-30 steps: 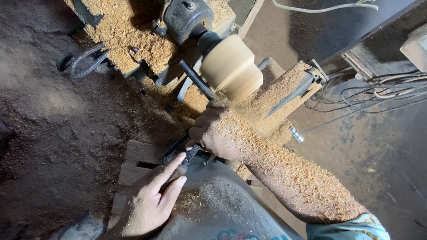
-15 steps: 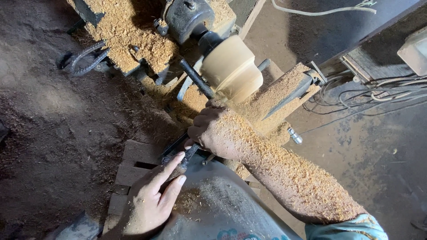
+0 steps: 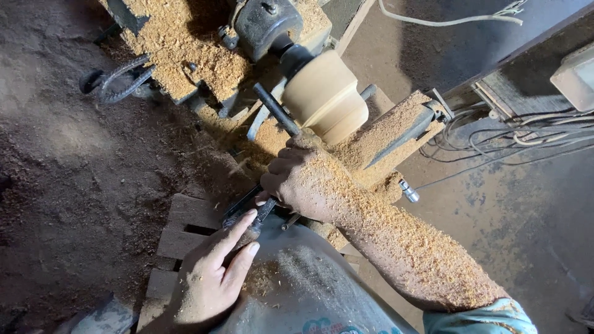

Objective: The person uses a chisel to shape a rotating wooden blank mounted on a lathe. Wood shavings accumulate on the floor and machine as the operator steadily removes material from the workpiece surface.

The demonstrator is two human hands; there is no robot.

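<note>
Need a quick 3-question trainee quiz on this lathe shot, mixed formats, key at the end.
1. True or false: the right hand is coated in sawdust.
2. The left hand rests on: A) the wooden workpiece B) the turning tool's rear end C) the cables
3. What lies under the left hand, on the floor?

Key: 1. true 2. B 3. a slatted wooden pallet

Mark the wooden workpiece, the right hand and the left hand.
wooden workpiece (image 3: 325, 96), head view, on its rounded pale side.
right hand (image 3: 297, 179), head view, on its sawdust-covered back.
left hand (image 3: 207, 281), head view, on its back.
</note>
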